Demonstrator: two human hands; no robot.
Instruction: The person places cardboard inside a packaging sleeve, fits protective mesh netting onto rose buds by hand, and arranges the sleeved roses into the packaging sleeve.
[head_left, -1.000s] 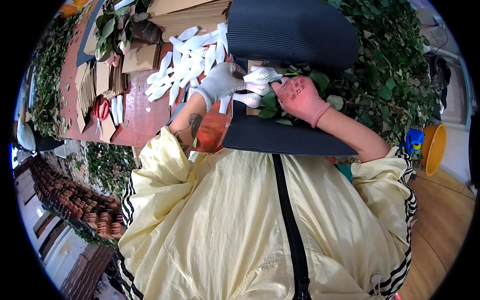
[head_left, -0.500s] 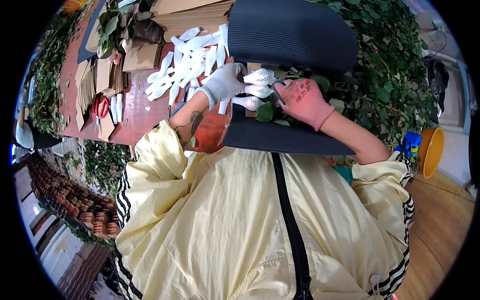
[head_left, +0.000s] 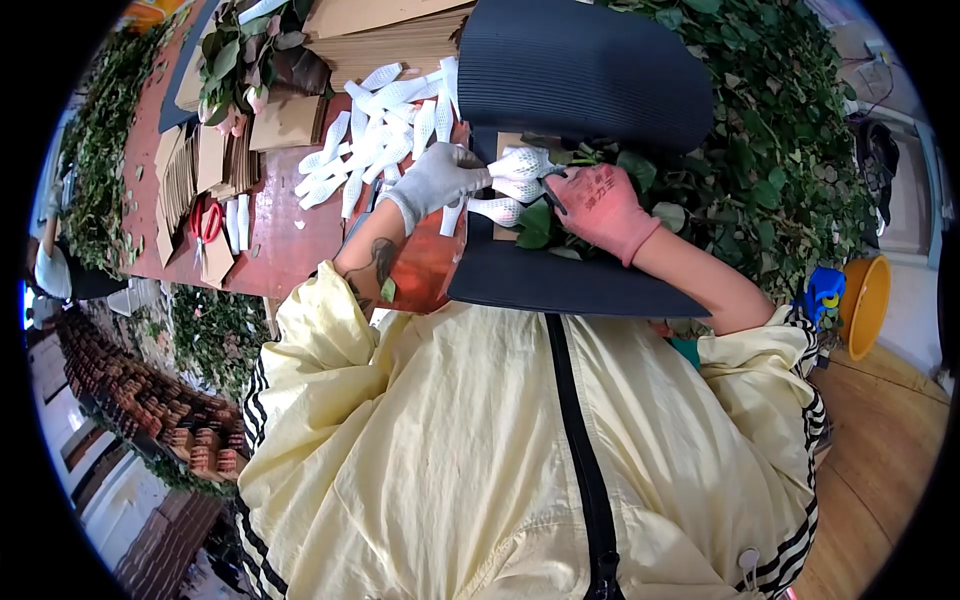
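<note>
Evidently, little differs from a second ago: the left hand (head_left: 437, 186) and right hand (head_left: 606, 208) remain at opposite ends of the netted sleeves (head_left: 524, 163), so the work shows no visible advance. These lie on cardboard (head_left: 506, 233) between black flaps (head_left: 585, 75). Both hands appear to touch them; neither grip's closure can be told, contact being hidden.

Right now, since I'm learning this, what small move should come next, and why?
Perhaps the left hand should ease the netted flower lowest in view rightward: it sits farther left than the other two flowers, and that hand is close.
</note>
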